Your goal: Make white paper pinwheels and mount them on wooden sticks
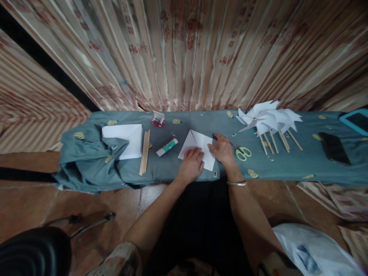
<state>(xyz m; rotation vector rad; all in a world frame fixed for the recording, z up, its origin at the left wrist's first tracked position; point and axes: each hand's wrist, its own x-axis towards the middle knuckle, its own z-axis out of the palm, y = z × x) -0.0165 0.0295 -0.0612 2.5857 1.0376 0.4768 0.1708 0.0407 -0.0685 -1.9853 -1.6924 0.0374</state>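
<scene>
A square sheet of white paper [198,138] with crease or cut lines running in from its corners lies on the cloth before me. My left hand [192,163] rests flat on its near left part, fingers stretched out. At the sheet's right edge is my right hand [222,149], its thumb on the paper and its forefinger apart at the far right corner. Just right of that hand lie scissors with green handles [243,153]; their blades are partly hidden by it. A glue stick [167,147] lies left of the sheet.
Several wooden sticks [145,152] and a stack of white paper [133,142] lie left, the stack partly under a cloth fold. A small red box [158,119] stands behind. Paper pinwheels [268,117] on sticks, a phone [335,147] and a blue-framed tablet [356,119] are right. Curtains [184,57] hang behind.
</scene>
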